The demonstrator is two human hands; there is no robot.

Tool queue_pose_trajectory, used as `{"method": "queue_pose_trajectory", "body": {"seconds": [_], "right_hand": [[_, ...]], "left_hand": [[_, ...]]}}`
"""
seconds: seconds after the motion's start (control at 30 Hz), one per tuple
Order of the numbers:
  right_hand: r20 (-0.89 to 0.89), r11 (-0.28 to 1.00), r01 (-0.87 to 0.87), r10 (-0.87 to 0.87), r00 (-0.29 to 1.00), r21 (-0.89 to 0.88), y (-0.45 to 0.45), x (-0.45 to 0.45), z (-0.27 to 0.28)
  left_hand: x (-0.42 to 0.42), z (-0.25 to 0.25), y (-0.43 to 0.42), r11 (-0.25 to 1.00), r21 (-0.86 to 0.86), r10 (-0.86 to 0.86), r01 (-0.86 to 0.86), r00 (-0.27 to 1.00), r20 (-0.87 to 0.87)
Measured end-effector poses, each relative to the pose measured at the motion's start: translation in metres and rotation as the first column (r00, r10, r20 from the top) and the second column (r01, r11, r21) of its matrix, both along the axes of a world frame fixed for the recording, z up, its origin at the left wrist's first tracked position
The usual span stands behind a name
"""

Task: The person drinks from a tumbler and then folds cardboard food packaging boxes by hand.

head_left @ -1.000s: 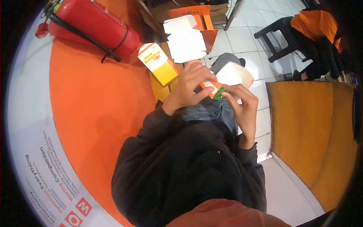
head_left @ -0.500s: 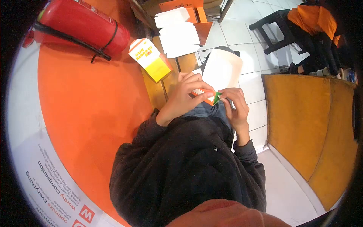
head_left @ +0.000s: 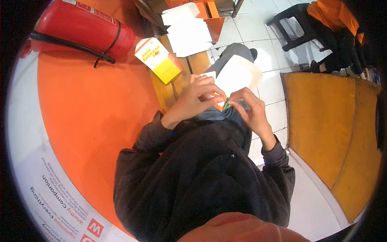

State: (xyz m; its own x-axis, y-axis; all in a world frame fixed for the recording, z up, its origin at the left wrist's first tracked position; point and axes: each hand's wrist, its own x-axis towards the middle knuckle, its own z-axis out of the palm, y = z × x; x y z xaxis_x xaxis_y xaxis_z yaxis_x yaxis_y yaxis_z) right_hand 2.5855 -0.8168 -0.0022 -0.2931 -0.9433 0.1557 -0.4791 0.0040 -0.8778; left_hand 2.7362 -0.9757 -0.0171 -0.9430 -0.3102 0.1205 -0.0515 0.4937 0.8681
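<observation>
A paperboard carton (head_left: 238,76) rests over my lap, its broad white face turned up. Its near end shows an orange printed part (head_left: 218,105) and a small green flap (head_left: 227,104). My left hand (head_left: 199,97) is closed on the orange end, thumb in front and fingers curled over the top. At the green flap, the thumb and fingertips of my right hand (head_left: 250,108) pinch the edge. Part of the carton is hidden behind my left fingers.
A yellow and white printed carton (head_left: 161,61) and white carton pieces (head_left: 187,34) lie on the wooden bench (head_left: 198,64). A red fire extinguisher (head_left: 82,30) lies left on an orange surface (head_left: 92,113). Right are a black stool (head_left: 291,28), a person in orange (head_left: 336,20) and a wooden panel (head_left: 318,121).
My right hand has tipped over, its wrist swinging right and its fingertips moving slightly left. Less of the green flap shows. The white carton face has shifted slightly right.
</observation>
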Motion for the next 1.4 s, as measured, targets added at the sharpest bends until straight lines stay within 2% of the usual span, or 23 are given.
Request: {"method": "queue_pose_trajectory", "body": {"seconds": [0.1, 0.13, 0.2, 0.3, 0.33, 0.4, 0.47, 0.5, 0.57, 0.63, 0.7, 0.77, 0.83, 0.9, 0.93, 0.97, 1.0, 1.07, 1.13, 1.23, 1.27, 1.37, 1.4], "right_hand": [[-0.129, 0.987, -0.041, 0.021, 0.991, -0.154, -0.005, -0.006, -0.001], [0.173, 0.999, -0.015, 0.022, 0.985, -0.043, -0.006, -0.007, -0.002], [0.698, 0.983, -0.057, -0.083, 0.711, 0.175, -0.006, -0.009, -0.003], [0.792, 0.841, -0.503, 0.163, 0.588, 0.2, -0.006, -0.035, -0.013], [0.751, 0.864, -0.462, 0.168, 0.638, 0.2, -0.006, -0.038, -0.012], [0.554, 0.975, -0.102, -0.025, 0.832, 0.197, -0.01, -0.028, 0.0], [0.429, 0.963, 0.259, -0.266, 0.863, 0.075, -0.018, -0.01, 0.007], [0.422, 0.953, 0.3, -0.292, 0.858, 0.05, -0.023, 0.001, 0.007], [0.413, 0.93, 0.367, -0.336, 0.846, 0.006, -0.036, 0.024, 0.006], [0.467, 0.988, 0.15, -0.146, 0.872, 0.028, -0.046, 0.034, 0.003], [0.461, 0.988, 0.105, -0.145, 0.876, 0.112, -0.046, 0.035, 0.012], [0.214, 0.978, 0.209, -0.202, 0.956, -0.013, -0.035, 0.026, 0.034], [-0.038, 0.863, 0.5, -0.504, 0.863, -0.074, -0.037, 0.002, 0.048], [0.059, 0.872, 0.49, -0.489, 0.87, -0.001, -0.057, -0.022, 0.024], [0.38, 0.967, 0.242, -0.252, 0.89, 0.075, -0.062, -0.027, 0.009], [0.471, 0.968, 0.252, -0.225, 0.853, 0.006, -0.065, -0.02, -0.001], [0.555, 0.962, 0.264, -0.185, 0.811, -0.066, -0.07, -0.009, -0.009], [0.455, 0.956, 0.249, -0.154, 0.877, -0.158, -0.07, -0.003, -0.022], [0.052, 0.962, 0.187, -0.181, 0.982, -0.197, -0.06, -0.003, -0.03], [0.125, 0.917, 0.387, -0.374, 0.919, -0.095, -0.079, 0.002, -0.041], [0.253, 0.93, 0.368, -0.362, 0.897, 0.026, -0.078, 0.003, -0.043], [0.379, 0.972, 0.076, -0.159, 0.912, 0.224, -0.093, 0.0, -0.033], [0.401, 0.955, -0.033, -0.093, 0.911, 0.296, -0.092, -0.001, -0.036]], "left_hand": [[-0.003, 0.003, -0.003, 0.992, 0.124, 0.009, -0.007, 1.0, -0.013], [-0.004, 0.004, -0.003, 0.989, 0.148, 0.004, -0.003, 1.0, -0.008], [-0.007, 0.005, -0.005, 0.987, 0.141, -0.068, 0.073, 0.997, -0.036], [-0.016, 0.005, -0.006, 0.985, 0.041, -0.159, 0.166, 0.979, -0.124], [-0.02, 0.005, -0.011, 0.992, -0.01, -0.123, 0.123, 0.98, -0.155], [-0.021, -0.008, -0.021, 0.988, -0.155, 0.0, -0.028, 0.985, -0.175], [-0.027, 0.004, -0.007, 0.944, -0.046, 0.297, -0.326, 0.903, -0.309], [-0.031, 0.008, -0.002, 0.888, 0.023, 0.436, -0.46, 0.825, -0.359], [-0.041, -0.011, 0.015, 0.91, 0.055, 0.397, -0.41, 0.828, -0.397], [-0.053, -0.034, 0.035, 0.747, 0.554, 0.616, -0.368, 0.697, -0.367], [-0.047, -0.043, 0.021, 0.627, 0.676, 0.642, -0.388, 0.748, -0.166], [-0.038, -0.044, 0.002, 0.618, 0.687, 0.657, -0.382, 0.732, -0.183], [-0.024, -0.039, -0.013, 0.652, 0.73, 0.537, -0.203, 0.804, -0.256], [-0.026, -0.035, -0.01, 0.568, 0.823, 0.442, 0.023, 0.834, -0.329], [-0.033, -0.033, -0.006, 0.512, 0.848, 0.394, 0.141, 0.838, -0.377], [-0.05, -0.032, 0.002, 0.495, 0.836, 0.378, 0.238, 0.807, -0.454], [-0.051, -0.029, -0.004, 0.524, 0.837, 0.447, 0.158, 0.785, -0.428], [-0.045, -0.032, -0.014, 0.548, 0.834, 0.497, 0.062, 0.778, -0.385], [-0.03, -0.043, -0.018, 0.561, 0.827, 0.439, 0.043, 0.831, -0.341], [-0.024, -0.039, -0.033, 0.874, 0.216, 0.476, -0.435, 0.855, -0.207], [-0.029, -0.036, -0.04, 0.853, 0.052, 0.509, -0.519, 0.807, -0.301], [-0.03, -0.053, -0.052, 0.61, 0.358, 0.776, -0.707, 0.625, -0.089], [-0.024, -0.053, -0.066, 0.631, 0.278, 0.751, -0.725, 0.66, 0.016]]}}
